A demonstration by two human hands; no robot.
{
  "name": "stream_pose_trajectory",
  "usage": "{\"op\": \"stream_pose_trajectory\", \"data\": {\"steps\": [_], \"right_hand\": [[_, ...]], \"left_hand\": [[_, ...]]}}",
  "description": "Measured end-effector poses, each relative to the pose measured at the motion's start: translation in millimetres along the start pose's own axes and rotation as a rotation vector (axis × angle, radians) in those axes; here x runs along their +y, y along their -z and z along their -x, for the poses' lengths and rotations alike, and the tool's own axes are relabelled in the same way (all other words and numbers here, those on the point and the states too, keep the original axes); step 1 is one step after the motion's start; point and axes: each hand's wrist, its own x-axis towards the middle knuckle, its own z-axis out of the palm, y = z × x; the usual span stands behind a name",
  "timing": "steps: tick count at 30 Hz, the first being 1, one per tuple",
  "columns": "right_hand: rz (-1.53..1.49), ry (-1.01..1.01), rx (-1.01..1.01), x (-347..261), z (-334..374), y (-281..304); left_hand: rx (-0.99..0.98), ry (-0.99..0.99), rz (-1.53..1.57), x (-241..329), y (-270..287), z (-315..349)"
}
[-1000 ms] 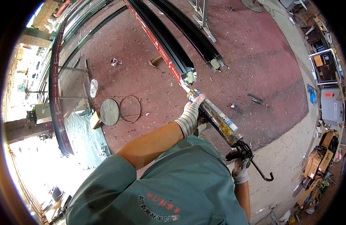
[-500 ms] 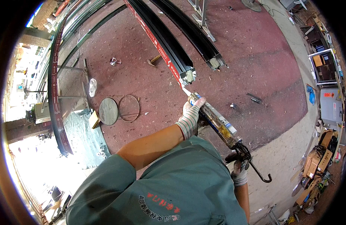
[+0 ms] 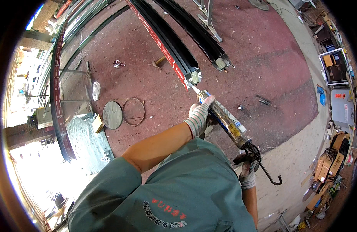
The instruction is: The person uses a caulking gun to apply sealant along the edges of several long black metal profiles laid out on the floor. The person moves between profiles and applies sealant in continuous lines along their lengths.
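A caulking gun [image 3: 227,124] loaded with a sealant tube slants across the middle, its white nozzle touching or very near the cut end of a long black metal profile [image 3: 170,42] with a red film strip along one side. My left hand [image 3: 199,118], in a striped glove, is wrapped round the front of the tube. At the rear, my gloved right hand [image 3: 247,170] is closed round the handle and trigger, partly hidden by the gun's black frame and hooked rod. A second black profile [image 3: 197,33] lies alongside, with pale material in its end.
Several long profiles [image 3: 56,96] rest on stands at the left. On the reddish floor are a hammer [image 3: 158,62], a round disc [image 3: 112,115], a wire ring [image 3: 133,111] and a plastic bag [image 3: 96,91]. Cardboard boxes [image 3: 328,158] line the right side.
The nozzle tip has shifted slightly up and right along the profile's end, from its red-film corner toward the middle. Both hands keep their hold on the caulking gun.
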Motion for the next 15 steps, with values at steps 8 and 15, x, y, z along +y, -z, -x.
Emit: {"op": "stream_pose_trajectory", "data": {"steps": [8,15], "right_hand": [[-0.117,0.040,0.058,3,2,-7],[-0.348,0.003,0.111,13,-1,-8]], "left_hand": [[-0.001,0.017,0.045,6,-11,18],[0.014,0.012,0.019,9,-12,12]]}}
